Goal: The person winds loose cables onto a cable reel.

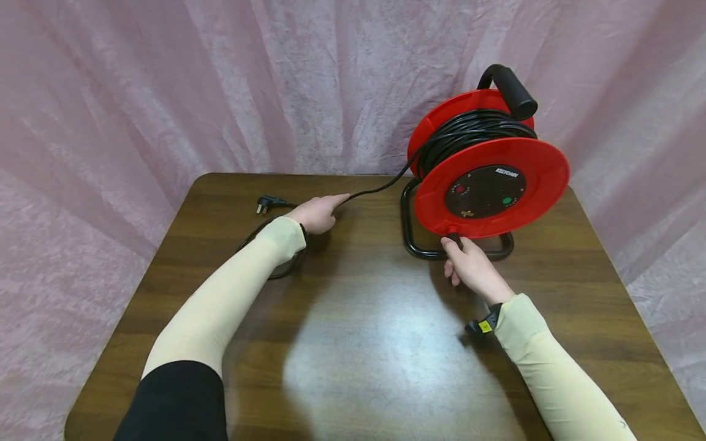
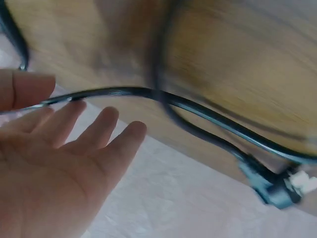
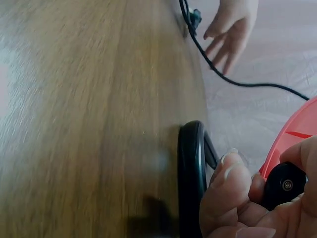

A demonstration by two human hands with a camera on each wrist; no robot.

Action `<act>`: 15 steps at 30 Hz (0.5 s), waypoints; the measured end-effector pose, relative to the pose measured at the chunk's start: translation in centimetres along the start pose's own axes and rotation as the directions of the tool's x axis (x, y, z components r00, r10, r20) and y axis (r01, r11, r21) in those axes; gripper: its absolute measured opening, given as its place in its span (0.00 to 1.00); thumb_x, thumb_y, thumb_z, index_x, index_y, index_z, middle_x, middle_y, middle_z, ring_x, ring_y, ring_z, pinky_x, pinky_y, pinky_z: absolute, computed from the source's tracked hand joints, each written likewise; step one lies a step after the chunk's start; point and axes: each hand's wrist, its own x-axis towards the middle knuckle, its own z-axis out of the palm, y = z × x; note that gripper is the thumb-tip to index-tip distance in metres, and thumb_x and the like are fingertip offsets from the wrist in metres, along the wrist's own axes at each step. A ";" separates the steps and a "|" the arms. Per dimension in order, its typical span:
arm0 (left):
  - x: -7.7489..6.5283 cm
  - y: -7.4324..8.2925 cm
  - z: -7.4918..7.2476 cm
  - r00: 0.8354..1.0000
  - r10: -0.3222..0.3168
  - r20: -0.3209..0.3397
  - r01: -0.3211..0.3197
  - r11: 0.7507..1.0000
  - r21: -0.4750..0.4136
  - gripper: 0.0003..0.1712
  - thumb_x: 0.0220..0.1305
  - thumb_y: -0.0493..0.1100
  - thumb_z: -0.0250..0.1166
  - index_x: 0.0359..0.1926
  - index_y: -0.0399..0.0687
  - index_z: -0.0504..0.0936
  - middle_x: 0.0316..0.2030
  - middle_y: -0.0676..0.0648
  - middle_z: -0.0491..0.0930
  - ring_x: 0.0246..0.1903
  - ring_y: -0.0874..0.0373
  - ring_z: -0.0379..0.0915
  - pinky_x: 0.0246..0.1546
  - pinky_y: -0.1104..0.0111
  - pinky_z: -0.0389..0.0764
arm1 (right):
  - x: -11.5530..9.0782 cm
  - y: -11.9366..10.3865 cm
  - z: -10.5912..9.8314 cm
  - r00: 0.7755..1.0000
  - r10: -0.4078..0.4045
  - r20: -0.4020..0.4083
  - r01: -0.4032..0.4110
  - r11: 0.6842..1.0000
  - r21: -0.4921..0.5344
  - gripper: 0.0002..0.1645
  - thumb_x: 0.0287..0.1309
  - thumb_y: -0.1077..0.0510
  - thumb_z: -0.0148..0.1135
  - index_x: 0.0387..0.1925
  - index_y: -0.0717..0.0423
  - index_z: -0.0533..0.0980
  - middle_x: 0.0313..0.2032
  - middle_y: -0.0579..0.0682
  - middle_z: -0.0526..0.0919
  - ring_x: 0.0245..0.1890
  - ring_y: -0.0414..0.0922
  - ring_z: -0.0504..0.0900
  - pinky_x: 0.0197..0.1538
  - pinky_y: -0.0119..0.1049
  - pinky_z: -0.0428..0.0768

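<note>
A red cable reel [image 1: 546, 177] wound with black cable [image 1: 474, 131] stands on a black tube frame [image 1: 407, 220] at the table's right. My right hand [image 1: 470, 264] grips the reel's small black crank knob [image 3: 284, 185] at the lower rim of the front disc. Left of the reel, my left hand [image 1: 317, 214] pinches the cable's free run [image 2: 119, 91] between thumb and fingers; the other fingers lie fairly straight beneath it. Past this hand the cable loops on the table and ends in a black plug [image 1: 270, 203].
The reel's black carrying handle [image 1: 513, 92] rises above the discs. Everything stands on a brown wooden table [image 1: 375, 331], its back edge close to a pink curtain [image 1: 331, 86]. Part of the cable loop is hidden under my left forearm [image 1: 231, 294].
</note>
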 end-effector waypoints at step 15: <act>-0.1 -4.5 1.3 0.990 -0.050 -0.131 0.076 0.976 0.203 0.31 0.70 0.32 0.54 0.73 0.50 0.66 0.68 0.42 0.67 0.67 0.44 0.61 0.61 0.50 0.70 | 0.0 -1.0 0.5 1.000 0.001 0.016 -0.001 1.000 0.018 0.43 0.68 0.25 0.39 0.46 0.64 0.65 0.27 0.57 0.80 0.23 0.53 0.79 0.45 0.44 0.74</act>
